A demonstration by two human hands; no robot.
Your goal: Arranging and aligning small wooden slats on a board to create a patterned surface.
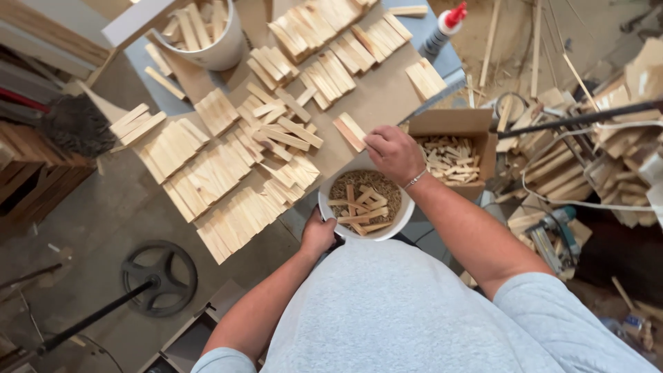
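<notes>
The left hand (318, 235) is gripping the near rim of a white bucket (328, 211) held against the body at the near edge of the surface (376, 103), fingers curled shut on it. The right hand (394, 153) is hovering over the bucket's far rim, fingers bunched; whether they are pinching a piece I cannot tell. Sorting seems under way. The bucket is holding sawdust and pale wooden strips (359, 206). Rows of wooden slats (207, 179) are covering the surface, with a cardboard box (452, 128) of offcuts at its right edge.
</notes>
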